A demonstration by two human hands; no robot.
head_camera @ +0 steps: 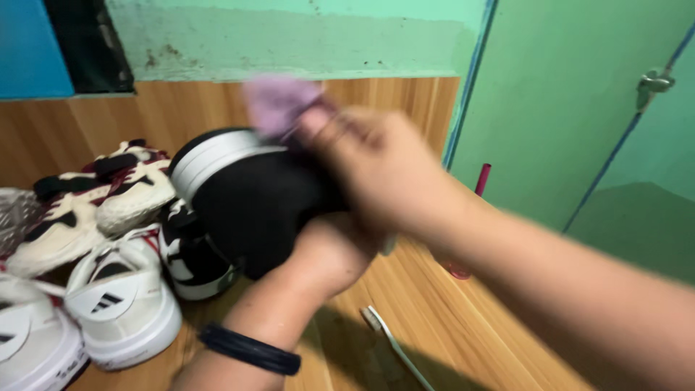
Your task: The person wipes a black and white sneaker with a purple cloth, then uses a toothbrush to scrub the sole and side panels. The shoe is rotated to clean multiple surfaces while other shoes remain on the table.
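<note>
My left hand (329, 253) grips a black shoe with a white sole (239, 188) from below, holding it up in front of me. My right hand (384, 170) is above the shoe, pinching a pale purple cloth (279, 101) against its top edge; the hand and cloth are blurred. A dark band (250, 350) circles my left wrist.
Several white, black and red sneakers (108, 210) lie piled at the left on a wood-grain surface (449, 326). A white toothbrush (394, 346) lies on that surface below my hands. A pink-handled object (481, 179) stands by the green wall at right.
</note>
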